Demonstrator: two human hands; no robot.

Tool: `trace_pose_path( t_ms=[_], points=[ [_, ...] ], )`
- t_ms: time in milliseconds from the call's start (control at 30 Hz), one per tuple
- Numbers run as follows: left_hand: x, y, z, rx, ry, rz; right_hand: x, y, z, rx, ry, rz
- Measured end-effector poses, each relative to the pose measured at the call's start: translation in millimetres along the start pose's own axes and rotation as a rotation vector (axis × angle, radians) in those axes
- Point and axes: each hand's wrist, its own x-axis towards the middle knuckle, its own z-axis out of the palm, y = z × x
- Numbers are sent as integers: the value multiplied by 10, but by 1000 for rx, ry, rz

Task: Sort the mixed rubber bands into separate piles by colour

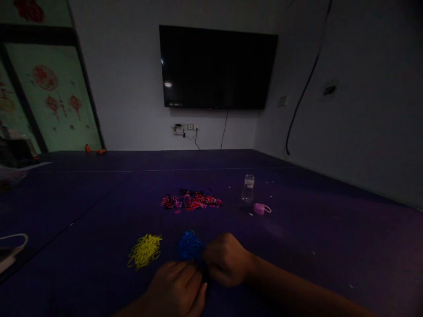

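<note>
My left hand [176, 288] is low in the view, its fingers curled and its thumb pointing forward. Close beside it, my right hand [228, 260] is closed with the knuckles up. The fingertips of both meet at the near edge of a pile of blue rubber bands [190, 245]; whatever they pinch is hidden. Left of the blue pile lies a heap of yellow rubber bands [145, 251]. Farther off, a wider spread of red, pink and black bands [193, 200] covers part of the purple tabletop [109, 211].
A clear plastic bottle [247, 188] stands to the right, with a pink cap with a loop [261, 208] near it. At the left edge is a white object with a curved handle [13, 251]. Small white scraps dot the surface. A television [218, 68] hangs on the wall.
</note>
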Motion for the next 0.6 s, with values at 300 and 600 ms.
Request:
trace_pose_path(
  t_ms=[300, 600],
  points=[
    [17, -83, 107, -151, 31, 157, -152, 502, -110, -114, 229, 397],
    [-92, -189, 307, -235, -61, 114, -348, 975, -172, -113, 186, 777]
  ],
)
